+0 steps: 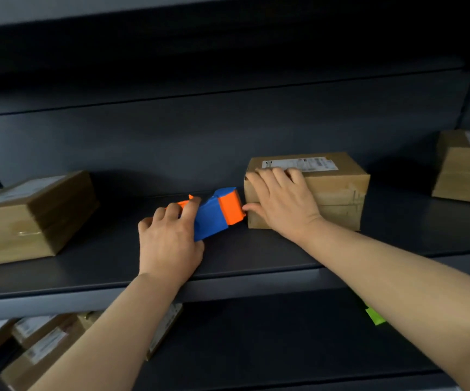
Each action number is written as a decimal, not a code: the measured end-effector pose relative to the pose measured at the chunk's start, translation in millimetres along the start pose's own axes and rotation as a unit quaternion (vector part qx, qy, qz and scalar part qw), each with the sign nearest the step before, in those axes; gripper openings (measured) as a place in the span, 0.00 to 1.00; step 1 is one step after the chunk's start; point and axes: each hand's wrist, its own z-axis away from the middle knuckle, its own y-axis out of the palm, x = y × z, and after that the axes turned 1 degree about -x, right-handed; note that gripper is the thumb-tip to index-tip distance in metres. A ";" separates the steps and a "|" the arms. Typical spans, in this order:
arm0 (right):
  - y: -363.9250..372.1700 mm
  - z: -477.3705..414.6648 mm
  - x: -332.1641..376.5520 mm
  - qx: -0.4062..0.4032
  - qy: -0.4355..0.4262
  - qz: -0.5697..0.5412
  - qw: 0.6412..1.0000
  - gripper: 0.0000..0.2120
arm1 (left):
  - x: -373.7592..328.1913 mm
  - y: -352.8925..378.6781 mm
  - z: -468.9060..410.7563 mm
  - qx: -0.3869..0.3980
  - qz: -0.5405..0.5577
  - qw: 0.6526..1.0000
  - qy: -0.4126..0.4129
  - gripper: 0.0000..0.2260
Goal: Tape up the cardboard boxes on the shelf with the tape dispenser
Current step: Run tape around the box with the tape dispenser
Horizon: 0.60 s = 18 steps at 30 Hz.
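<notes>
Centrally, dark shelf carries three cardboard boxes: left box, middle box, right box at frame edge. Blue-orange tape dispenser sits at centre, orange nose seemingly touching the middle box's lower left corner. Left hand curled round its handle. Right hand spread flat, pressing the middle box's left end.

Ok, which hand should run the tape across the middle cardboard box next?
Left. The left hand grips the tape dispenser, its orange end beside the middle cardboard box; the right hand rests on that box, steadying it.
</notes>
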 end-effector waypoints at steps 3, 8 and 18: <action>-5.5 -3.3 -0.9 0.014 -0.007 -0.037 0.999 0.30 | 0.9 -0.6 0.5 0.004 0.024 1.000 -0.003 0.34; -20.6 24.5 -61.5 -0.002 0.053 -0.016 0.998 0.26 | 1.8 1.8 -1.6 -0.004 0.025 1.000 0.006 0.34; -14.5 44.4 -83.9 -0.002 0.089 -0.070 0.994 0.24 | -0.2 0.0 -1.2 -0.010 0.033 0.999 0.017 0.34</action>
